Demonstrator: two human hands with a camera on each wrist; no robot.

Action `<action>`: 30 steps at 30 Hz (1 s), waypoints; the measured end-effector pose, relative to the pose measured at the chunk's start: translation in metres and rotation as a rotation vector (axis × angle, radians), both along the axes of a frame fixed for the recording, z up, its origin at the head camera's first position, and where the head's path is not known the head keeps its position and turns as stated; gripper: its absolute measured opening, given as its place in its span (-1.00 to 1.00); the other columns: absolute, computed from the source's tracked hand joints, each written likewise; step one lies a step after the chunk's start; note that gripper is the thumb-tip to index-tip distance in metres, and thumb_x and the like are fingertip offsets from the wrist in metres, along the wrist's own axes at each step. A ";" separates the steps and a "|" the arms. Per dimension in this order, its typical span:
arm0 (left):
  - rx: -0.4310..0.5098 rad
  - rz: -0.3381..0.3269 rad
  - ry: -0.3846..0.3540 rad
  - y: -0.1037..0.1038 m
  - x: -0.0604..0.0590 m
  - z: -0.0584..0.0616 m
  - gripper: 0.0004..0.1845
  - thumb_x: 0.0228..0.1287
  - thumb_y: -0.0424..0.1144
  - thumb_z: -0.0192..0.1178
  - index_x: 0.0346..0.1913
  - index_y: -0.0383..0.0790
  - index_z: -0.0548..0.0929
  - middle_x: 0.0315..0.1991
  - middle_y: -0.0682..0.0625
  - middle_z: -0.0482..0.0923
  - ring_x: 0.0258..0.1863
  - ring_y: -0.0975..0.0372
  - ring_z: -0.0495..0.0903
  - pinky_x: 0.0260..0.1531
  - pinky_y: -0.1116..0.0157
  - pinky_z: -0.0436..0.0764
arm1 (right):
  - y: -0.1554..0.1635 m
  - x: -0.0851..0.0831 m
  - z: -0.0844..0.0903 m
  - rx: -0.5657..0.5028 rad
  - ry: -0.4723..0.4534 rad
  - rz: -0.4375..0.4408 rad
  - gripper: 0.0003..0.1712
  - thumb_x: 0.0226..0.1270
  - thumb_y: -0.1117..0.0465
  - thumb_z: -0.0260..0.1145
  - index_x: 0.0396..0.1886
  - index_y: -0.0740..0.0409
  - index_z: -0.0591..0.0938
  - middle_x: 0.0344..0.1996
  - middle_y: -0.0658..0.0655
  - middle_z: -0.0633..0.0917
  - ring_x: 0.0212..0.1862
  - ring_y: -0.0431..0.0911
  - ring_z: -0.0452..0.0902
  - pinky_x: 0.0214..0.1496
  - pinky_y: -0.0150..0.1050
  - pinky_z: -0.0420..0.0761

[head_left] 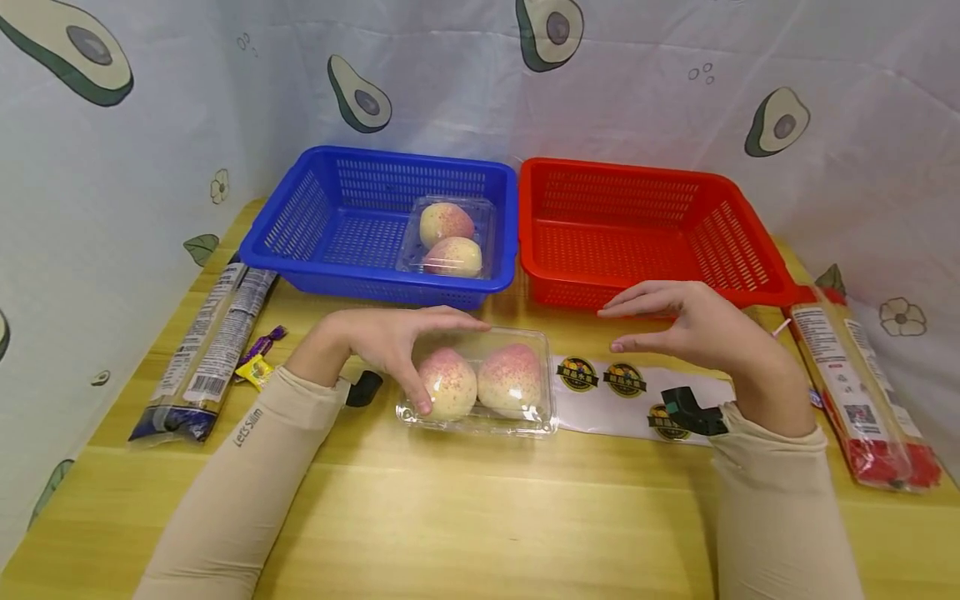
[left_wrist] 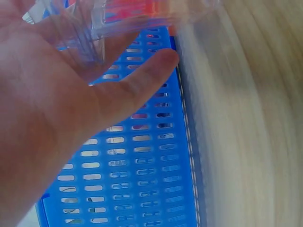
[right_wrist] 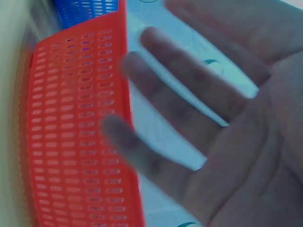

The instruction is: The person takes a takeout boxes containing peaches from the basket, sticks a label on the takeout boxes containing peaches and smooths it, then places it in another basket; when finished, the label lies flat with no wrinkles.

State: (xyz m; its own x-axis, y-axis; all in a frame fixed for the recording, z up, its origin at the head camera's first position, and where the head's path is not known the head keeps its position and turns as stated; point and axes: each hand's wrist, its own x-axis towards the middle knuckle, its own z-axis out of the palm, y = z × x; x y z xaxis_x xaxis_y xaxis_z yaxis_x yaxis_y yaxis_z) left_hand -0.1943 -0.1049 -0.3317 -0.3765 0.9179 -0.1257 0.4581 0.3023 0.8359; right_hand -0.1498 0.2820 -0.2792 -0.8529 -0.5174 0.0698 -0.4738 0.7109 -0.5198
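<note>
A clear plastic clamshell box with two pink-and-cream peaches inside lies on the table before me. My left hand holds its left end from above, thumb on the near side and fingers along the far edge. The left wrist view shows clear plastic between thumb and fingers. My right hand hovers right of the box with fingers spread and nothing in them; in the right wrist view its bare palm shows. Below it lies a white strip of round black-and-gold fruit stickers.
A blue basket at the back holds another box of two peaches. Beside it stands a red basket. Long packets of noodles lie at left and right, with wrapped candies by the left one.
</note>
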 end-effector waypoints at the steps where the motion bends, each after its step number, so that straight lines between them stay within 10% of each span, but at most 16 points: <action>1: -0.006 0.003 0.005 0.000 0.000 -0.001 0.25 -0.17 -0.11 0.69 0.58 -0.20 0.14 0.56 -0.01 0.06 0.52 0.16 -0.02 0.48 0.07 0.00 | 0.001 -0.001 -0.001 0.011 -0.053 0.020 -0.57 0.09 0.08 0.62 0.01 -0.08 0.80 0.02 -0.01 0.72 0.06 -0.10 0.57 0.00 -0.18 0.65; 5: -0.010 0.014 0.031 -0.002 -0.002 -0.002 0.23 -0.18 -0.08 0.69 0.57 -0.19 0.18 0.54 0.00 0.11 0.50 0.17 0.02 0.47 0.08 0.04 | 0.006 -0.010 -0.011 0.052 -0.242 0.050 -0.51 0.10 0.13 0.61 0.06 0.11 0.77 0.04 0.10 0.72 0.09 0.04 0.61 0.06 0.04 0.64; 11: -0.001 0.016 0.022 -0.008 -0.002 0.003 0.18 -0.13 -0.09 0.67 0.56 -0.21 0.20 0.53 0.00 0.14 0.50 0.15 0.04 0.48 0.04 0.01 | 0.015 -0.025 -0.035 0.113 -0.380 0.027 -0.51 0.05 0.21 0.63 0.01 0.26 0.75 -0.05 0.17 0.74 -0.02 0.10 0.63 -0.10 -0.19 0.67; 30: -0.003 0.023 0.005 -0.005 -0.002 0.001 0.19 -0.14 -0.09 0.67 0.56 -0.21 0.20 0.53 0.01 0.13 0.50 0.16 0.05 0.47 0.05 0.02 | 0.019 -0.032 -0.057 0.186 -0.453 -0.028 -0.75 0.03 0.30 0.62 -0.43 0.16 0.65 -0.51 -0.02 0.58 -0.38 -0.10 0.44 -0.37 -0.29 0.48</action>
